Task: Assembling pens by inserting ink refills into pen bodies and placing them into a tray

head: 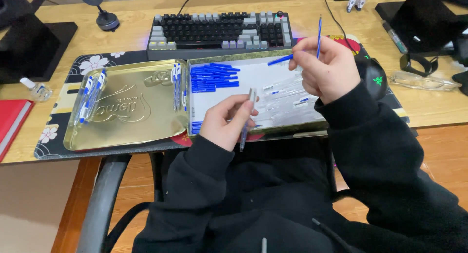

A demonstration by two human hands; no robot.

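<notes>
At the near edge of the desk, just over the lap, the left hand [228,121] is closed around a clear pen barrel [247,119] with a grey tip, held upright and pointing down past the desk edge. Since it hangs off the edge, a loosened grip would likely drop it to the floor.

Just beyond, the open tin tray [292,127] holds a pile of clear barrels [285,104] on white lining to the right and a stack of blue refills [212,77] at its far left. These round parts lie loose, so a nudge of a sleeve could roll or scatter them.

The right hand [324,70], raised above the tray's far right, pinches a thin blue refill [319,36] upright, with a blue cap [280,60] sticking out left of its fingers. So thin a rod could bend or slip.

Left of the tray lies the gold embossed lid [127,111], carrying assembled pens [90,94] at its left and more near its right rim. Its raised lettering is gold on gold.

Farther off stands a black and grey keyboard [219,31].
</notes>
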